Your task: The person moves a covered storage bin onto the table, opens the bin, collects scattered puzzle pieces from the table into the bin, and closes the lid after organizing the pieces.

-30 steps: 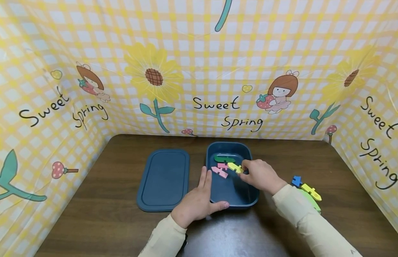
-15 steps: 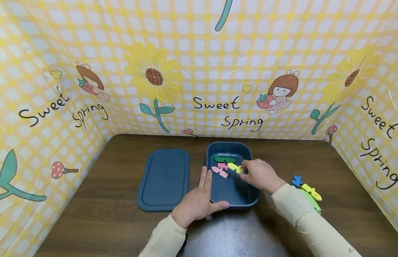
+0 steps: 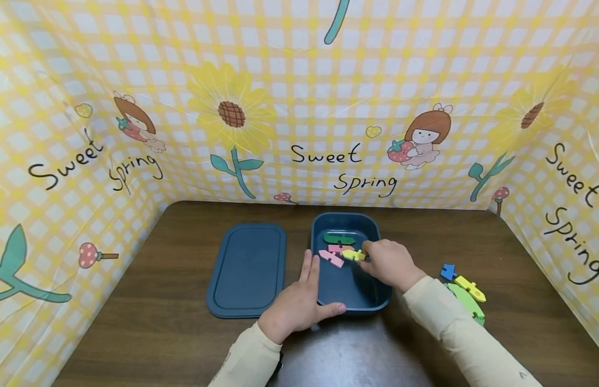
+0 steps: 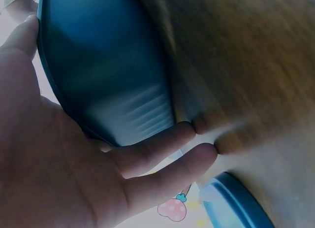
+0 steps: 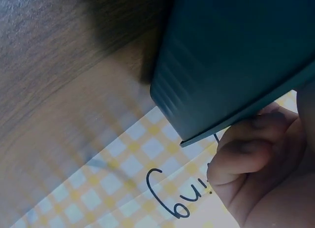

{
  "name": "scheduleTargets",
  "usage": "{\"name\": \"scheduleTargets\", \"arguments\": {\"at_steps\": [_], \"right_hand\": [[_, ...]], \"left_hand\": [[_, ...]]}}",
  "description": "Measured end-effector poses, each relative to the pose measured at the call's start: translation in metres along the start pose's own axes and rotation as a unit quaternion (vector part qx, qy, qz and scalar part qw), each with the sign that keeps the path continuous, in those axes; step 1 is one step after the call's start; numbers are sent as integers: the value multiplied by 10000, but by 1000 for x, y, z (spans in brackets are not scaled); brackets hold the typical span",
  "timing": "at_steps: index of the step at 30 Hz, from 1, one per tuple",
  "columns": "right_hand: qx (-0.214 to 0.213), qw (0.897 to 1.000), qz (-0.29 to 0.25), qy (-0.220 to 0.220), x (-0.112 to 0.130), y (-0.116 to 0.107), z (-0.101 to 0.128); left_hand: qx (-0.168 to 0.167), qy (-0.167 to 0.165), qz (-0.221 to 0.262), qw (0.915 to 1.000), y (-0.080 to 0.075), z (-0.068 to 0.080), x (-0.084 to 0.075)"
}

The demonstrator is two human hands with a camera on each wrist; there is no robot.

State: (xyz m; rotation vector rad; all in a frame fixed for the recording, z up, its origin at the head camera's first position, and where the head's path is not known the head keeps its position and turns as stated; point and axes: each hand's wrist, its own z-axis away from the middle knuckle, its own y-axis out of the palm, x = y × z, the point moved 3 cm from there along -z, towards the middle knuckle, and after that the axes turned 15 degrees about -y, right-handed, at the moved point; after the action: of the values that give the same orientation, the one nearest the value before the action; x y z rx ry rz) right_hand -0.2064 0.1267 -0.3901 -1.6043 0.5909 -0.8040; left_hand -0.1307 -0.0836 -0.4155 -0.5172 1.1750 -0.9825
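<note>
A dark blue box [image 3: 350,301] stands on the brown table, with green [image 3: 338,238], pink [image 3: 331,258] and yellow [image 3: 354,255] flat pieces inside. My right hand [image 3: 384,262] reaches into the box and pinches the yellow piece. My left hand [image 3: 299,301] rests flat on the table against the box's near left corner, fingers straight, thumb along the front wall. The left wrist view shows the box wall [image 4: 113,75] beside my left hand's fingers [image 4: 162,149]. In the right wrist view the box's outer wall [image 5: 236,60] fills the frame, with curled fingers [image 5: 251,144] over the rim.
The box's blue lid [image 3: 247,269] lies flat to the left of the box. Blue [image 3: 447,271], yellow [image 3: 470,288] and green [image 3: 468,302] pieces lie on the table to the right, beside my right sleeve. Yellow checked screens wall in the back and both sides.
The yellow piece in my right hand has turned and shifted slightly left in the box. My left hand has not moved.
</note>
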Motion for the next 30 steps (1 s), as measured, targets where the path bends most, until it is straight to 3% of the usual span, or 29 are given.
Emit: {"name": "scheduleTargets", "arguments": {"at_steps": [14,21,26,30], "right_hand": [[-9,9999,153,-14,3,0,-2],[-784,9950,-609,120,-4,-14,13],[-1480,9866,-644,225,-23,-32,34],[-1631,9836,-664,402,-42,-43,58]], "left_hand": [[1,-14,-11,10000,0,0,1],[-2,-1,10,10000,-1,1,-2],[13,-44,51,10000,-1,0,-2],[33,-35,59,10000,0,0,-1]]}}
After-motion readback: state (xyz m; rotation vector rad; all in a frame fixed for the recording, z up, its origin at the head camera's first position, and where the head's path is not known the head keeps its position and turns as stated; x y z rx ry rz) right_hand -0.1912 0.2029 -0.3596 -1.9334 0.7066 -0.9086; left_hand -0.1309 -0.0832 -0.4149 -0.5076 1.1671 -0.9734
